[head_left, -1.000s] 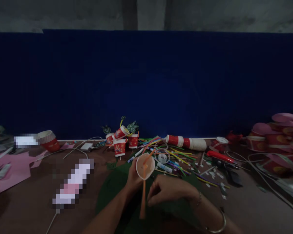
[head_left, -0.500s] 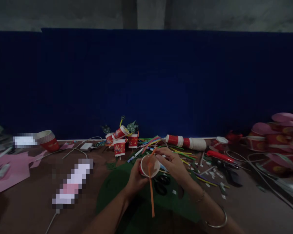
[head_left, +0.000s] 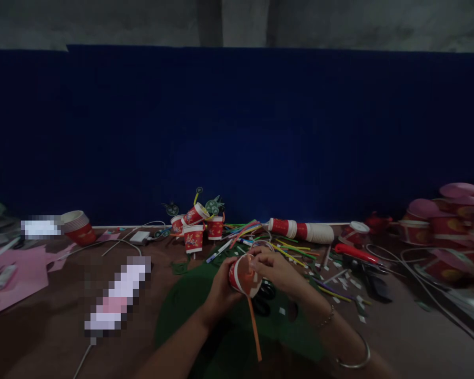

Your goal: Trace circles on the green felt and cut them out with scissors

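My left hand (head_left: 221, 288) is wrapped round a red paper cup (head_left: 236, 278) with a white rim, tilted so its round brown end faces me and to the right. A long thin orange strip (head_left: 255, 330) hangs from the cup's lower edge over the green mat. At the cup's face, my right hand (head_left: 274, 267) has its fingers closed together on the strip's upper part, which they partly hide. Black-handled scissors (head_left: 265, 295) lie on the mat just behind the cup.
Decorated red cups (head_left: 193, 239) stand at the back, left of coloured strips (head_left: 245, 231). Stacked paper cups (head_left: 314, 231) lie on their side. A red-handled tool (head_left: 357, 253) and white scraps (head_left: 343, 281) are on the right. Pink paper (head_left: 19, 279) lies left.
The cup has turned to the right and moved slightly down. My right hand has come lower, against the cup's face, and the strip's hanging end has swung right.
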Motion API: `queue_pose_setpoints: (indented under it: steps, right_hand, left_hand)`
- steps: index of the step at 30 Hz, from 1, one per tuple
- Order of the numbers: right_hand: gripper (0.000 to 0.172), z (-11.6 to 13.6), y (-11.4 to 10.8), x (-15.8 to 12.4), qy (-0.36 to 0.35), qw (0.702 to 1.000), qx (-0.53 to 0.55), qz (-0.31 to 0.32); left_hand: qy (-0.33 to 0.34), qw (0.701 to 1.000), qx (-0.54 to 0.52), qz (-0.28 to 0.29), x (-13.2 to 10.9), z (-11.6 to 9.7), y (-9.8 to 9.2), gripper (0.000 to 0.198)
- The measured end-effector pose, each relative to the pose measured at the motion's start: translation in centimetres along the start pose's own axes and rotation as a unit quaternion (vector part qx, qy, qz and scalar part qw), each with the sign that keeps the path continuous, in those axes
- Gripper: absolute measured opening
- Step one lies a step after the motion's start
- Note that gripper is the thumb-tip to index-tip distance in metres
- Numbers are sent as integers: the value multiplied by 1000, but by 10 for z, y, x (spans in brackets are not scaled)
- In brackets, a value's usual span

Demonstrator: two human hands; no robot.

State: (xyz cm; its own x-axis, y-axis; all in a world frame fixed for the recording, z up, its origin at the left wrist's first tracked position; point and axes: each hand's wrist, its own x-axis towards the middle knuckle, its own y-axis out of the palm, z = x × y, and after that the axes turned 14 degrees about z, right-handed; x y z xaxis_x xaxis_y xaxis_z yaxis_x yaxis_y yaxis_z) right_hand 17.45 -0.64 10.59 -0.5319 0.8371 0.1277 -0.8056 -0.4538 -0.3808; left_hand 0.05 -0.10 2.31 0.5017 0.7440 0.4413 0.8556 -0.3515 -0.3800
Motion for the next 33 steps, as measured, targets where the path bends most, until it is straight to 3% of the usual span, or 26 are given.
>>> queue_pose_setpoints:
  steps: [4, 11, 15, 23, 30, 33]
  right_hand:
    - [22, 0, 1, -3, 17, 994, -110, -13]
    - [19, -2, 8, -6, 26, 951, -300, -63]
    - [19, -3, 8, -6, 51, 943, -320, -76]
    - [19, 2, 15, -6, 38, 937, -323, -129]
    - [18, 1, 11, -5, 37, 939, -323, -109]
    - [19, 1, 11, -5, 26, 935, -326, -137]
  left_hand:
    - [31, 996, 78, -2, -1, 6, 1, 70]
    - [61, 985, 161, 14, -4, 13, 1, 72]
    - [60, 982, 179, 16, -3, 13, 2, 71]
    - [66, 979, 194, 4, -3, 16, 1, 72]
    - [54, 982, 176, 35, -2, 5, 1, 70]
    - [39, 984, 171, 19, -2, 4, 2, 69]
